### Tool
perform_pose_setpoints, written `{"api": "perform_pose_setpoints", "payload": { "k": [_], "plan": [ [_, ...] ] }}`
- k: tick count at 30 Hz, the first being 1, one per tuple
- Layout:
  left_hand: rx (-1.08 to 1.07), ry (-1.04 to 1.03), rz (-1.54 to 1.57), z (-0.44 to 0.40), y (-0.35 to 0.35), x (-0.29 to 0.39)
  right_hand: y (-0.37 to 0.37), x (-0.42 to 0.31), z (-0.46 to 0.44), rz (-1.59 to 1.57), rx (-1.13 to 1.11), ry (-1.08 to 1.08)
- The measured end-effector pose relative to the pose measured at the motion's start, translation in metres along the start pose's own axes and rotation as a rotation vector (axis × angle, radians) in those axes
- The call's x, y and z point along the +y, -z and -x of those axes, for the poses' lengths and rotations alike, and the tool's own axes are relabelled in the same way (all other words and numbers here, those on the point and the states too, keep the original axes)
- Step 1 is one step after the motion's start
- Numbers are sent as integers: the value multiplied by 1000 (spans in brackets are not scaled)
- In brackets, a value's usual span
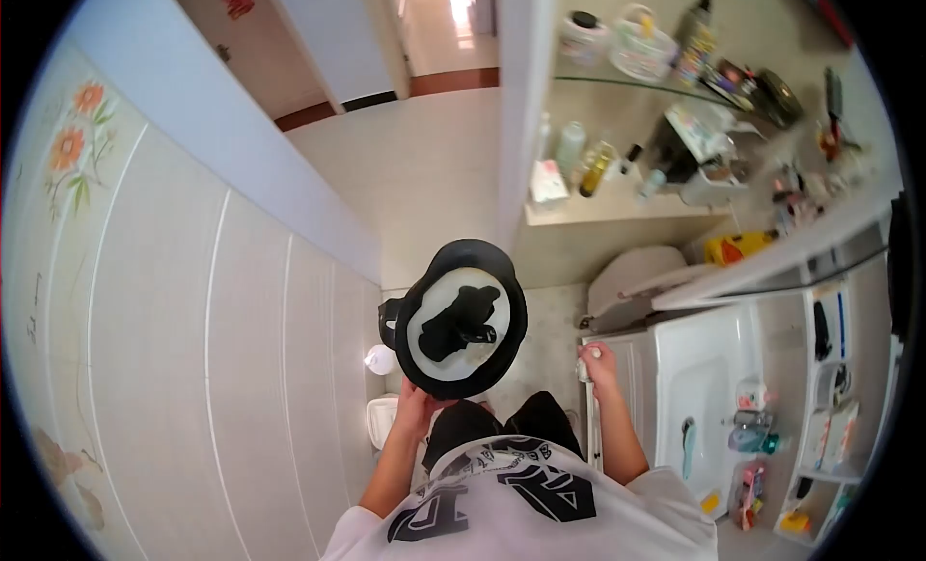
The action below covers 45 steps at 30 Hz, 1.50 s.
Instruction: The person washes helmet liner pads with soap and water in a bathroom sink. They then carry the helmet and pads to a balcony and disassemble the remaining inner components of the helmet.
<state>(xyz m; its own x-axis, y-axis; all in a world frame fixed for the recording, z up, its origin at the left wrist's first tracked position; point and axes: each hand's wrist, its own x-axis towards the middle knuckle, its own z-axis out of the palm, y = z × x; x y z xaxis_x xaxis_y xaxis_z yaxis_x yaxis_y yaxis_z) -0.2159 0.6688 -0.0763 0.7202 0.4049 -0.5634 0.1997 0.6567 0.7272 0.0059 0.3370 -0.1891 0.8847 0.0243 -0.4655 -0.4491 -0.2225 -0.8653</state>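
Observation:
In front of my body is a black-rimmed, basin-like object (516,354) with a white inner surface. A crumpled black piece, which looks like cloth, lies inside it. My left hand (415,407) is at its near edge, with the fingers partly hidden below the rim, and appears to grip it. On the other side, my right hand (600,364) is closed beside the washbasin cabinet (625,378). Something small and whitish shows at its fingers, too small to name.
A white washbasin (709,368) stands to the right, with cups and brushes beside it. Ahead right are a toilet (627,281) and a glass shelf (656,86) full of bottles. A tiled wall (174,301) runs along the left. A doorway lies ahead.

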Motion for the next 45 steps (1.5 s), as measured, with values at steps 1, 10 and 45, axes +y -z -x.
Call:
{"api": "perform_pose_setpoints", "payload": {
  "k": [1,10,45],
  "plan": [
    [16,-12,15,-4,12,11,-20,-19,0,131,-33,88],
    [87,-110,180,-53,69,84,-148,-97,-44,-131,-216,5],
    [-21,-34,348,-731,-43,624,-668,-610,-518,-492,-498,-152]
  ]
}}
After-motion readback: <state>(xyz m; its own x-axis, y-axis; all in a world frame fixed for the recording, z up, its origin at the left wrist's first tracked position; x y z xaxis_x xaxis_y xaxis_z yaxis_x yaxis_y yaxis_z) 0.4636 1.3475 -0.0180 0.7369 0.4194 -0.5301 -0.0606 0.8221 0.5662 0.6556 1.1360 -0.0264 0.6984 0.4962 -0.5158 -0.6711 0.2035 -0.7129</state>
